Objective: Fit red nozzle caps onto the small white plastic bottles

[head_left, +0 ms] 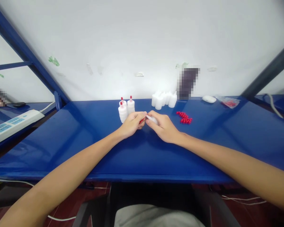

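Observation:
In front of me, above the blue table (132, 157), my two hands meet. My right hand (165, 127) is closed around a small white squeeze bottle (152, 119), tilted so its nozzle points left. The fingertips of my left hand (132, 123) are pinched at the nozzle tip, and red caps (142, 120) show between its fingers; how many is hidden. Just behind my left hand stand three white bottles (131, 107) with red-capped tips. Loose red caps (186, 118) lie in a cluster to the right of my right hand.
A group of white bottles (159, 102) without red caps stands near the wall. Farther right lie a white computer mouse (209, 99) and a clear plastic bag (228, 101) with red pieces inside. A white power strip (16, 123) is at the left, beyond the blue frame.

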Demonstrator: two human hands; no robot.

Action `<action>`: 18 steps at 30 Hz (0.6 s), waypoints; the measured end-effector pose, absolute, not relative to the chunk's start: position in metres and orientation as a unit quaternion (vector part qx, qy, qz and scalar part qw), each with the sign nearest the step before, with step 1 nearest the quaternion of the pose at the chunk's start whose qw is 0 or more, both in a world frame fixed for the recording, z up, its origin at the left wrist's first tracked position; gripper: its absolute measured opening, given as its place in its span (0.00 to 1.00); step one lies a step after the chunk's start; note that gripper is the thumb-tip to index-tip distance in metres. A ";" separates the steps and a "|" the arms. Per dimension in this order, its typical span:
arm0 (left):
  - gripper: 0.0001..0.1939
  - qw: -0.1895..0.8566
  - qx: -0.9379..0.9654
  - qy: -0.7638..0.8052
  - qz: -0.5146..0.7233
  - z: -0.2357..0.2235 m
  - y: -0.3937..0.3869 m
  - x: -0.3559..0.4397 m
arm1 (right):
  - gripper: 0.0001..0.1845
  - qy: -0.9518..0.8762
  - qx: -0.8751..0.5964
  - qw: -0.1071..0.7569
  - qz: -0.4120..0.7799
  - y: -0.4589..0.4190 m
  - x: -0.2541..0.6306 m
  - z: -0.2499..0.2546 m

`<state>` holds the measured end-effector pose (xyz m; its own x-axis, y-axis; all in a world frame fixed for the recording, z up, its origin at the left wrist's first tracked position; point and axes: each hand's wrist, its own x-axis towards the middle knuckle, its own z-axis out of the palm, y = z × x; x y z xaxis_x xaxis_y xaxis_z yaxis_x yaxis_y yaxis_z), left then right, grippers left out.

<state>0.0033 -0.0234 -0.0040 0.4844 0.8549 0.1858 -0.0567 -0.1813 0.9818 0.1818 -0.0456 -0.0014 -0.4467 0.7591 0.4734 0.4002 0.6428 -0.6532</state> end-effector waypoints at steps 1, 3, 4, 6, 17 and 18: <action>0.25 0.555 0.663 0.305 0.400 -0.004 -0.023 0.003 | 0.10 -0.820 -0.357 0.383 0.232 -0.046 0.181 -0.001; 0.24 0.536 0.682 0.305 0.392 -0.004 -0.024 0.001 | 0.10 -0.820 -0.363 0.374 0.237 -0.046 0.181 -0.001; 0.24 0.525 0.690 0.308 0.392 -0.002 -0.024 0.001 | 0.10 -0.819 -0.366 0.372 0.240 -0.046 0.181 0.000; 0.24 0.498 0.704 0.314 0.397 0.001 -0.026 -0.001 | 0.11 -0.815 -0.370 0.372 0.245 -0.046 0.180 0.000; 0.25 0.418 0.764 0.309 0.381 0.007 -0.031 -0.003 | 0.12 -0.796 -0.371 0.392 0.273 -0.047 0.183 -0.002; 0.25 0.415 0.766 0.310 0.379 0.008 -0.031 -0.003 | 0.13 -0.795 -0.376 0.392 0.270 -0.047 0.183 -0.003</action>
<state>-0.0030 -0.0314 0.0079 0.5192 0.7908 0.3241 0.1612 -0.4630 0.8716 0.1833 -0.0467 -0.0026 -0.4106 0.8092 0.4203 0.3859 0.5718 -0.7239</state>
